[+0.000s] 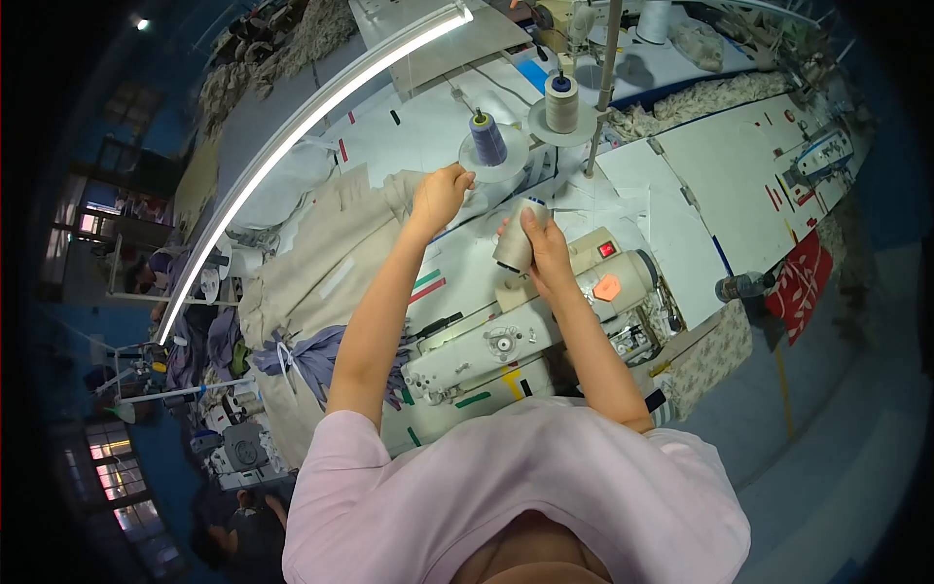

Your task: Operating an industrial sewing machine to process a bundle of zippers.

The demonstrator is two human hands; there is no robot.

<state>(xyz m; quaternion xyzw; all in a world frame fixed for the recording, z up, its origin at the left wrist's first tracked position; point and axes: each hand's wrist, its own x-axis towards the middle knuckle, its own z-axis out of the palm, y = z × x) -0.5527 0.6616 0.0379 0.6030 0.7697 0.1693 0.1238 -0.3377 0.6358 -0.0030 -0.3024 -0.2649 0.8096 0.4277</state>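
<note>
Cream thread cone (513, 245) gripped in the right hand (551, 258), aloft behind the sewing machine (496, 346).
Its long axis tilts, the blue-cored end pointing away from the person and a little rightward, the dark-rimmed end back toward the body and slightly left; the right fingers wrap its sides, thumb laid along the near face. From the left hand (441, 201), the cone lies to the right and closer to the body, well within the right hand's hold. The left thumb and forefinger look pressed together at the tips, just beside the rim of the disc (514, 167) under an upright purple thread cone (489, 146); whether they pinch a strand, I cannot tell. Beyond and rightward, a second cream cone (561, 107) stands upright.
</note>
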